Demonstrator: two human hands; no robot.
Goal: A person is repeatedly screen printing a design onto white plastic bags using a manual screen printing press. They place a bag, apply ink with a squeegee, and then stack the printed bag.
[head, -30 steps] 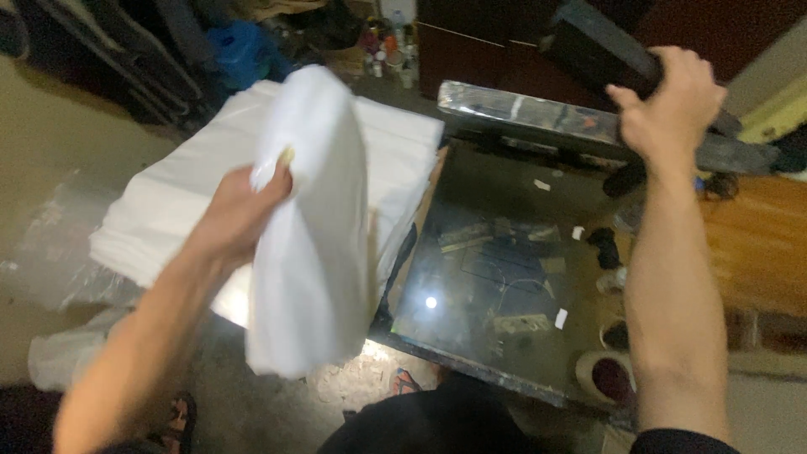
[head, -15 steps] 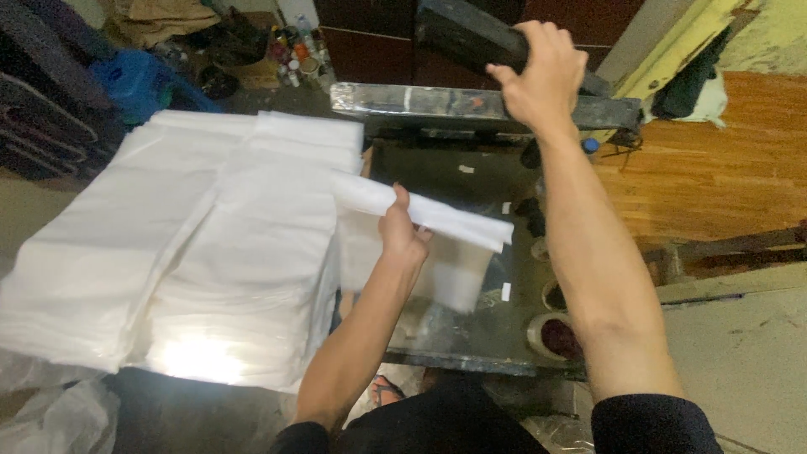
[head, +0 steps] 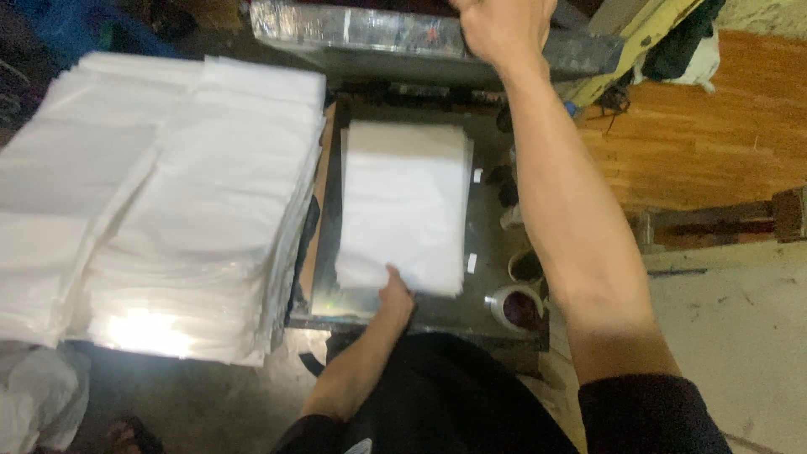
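Note:
A white fabric sheet (head: 403,202) lies flat on the lower plate of a press (head: 487,210). My left hand (head: 393,296) rests on the sheet's near edge, pinching it. My right hand (head: 503,23) reaches up and away, gripping the handle of the raised upper plate (head: 370,35), which is shiny and tilted up at the far side. Part of the right hand is cut off by the frame's top edge.
A tall stack of white fabric sheets (head: 160,193) fills the left side, beside the press. Rolls of tape (head: 517,304) sit at the press's right front corner. A wooden floor (head: 706,143) lies to the right, concrete below it.
The white sheet went from hanging in my left hand over the stack to lying flat on the lower plate. My right hand has stayed on the handle.

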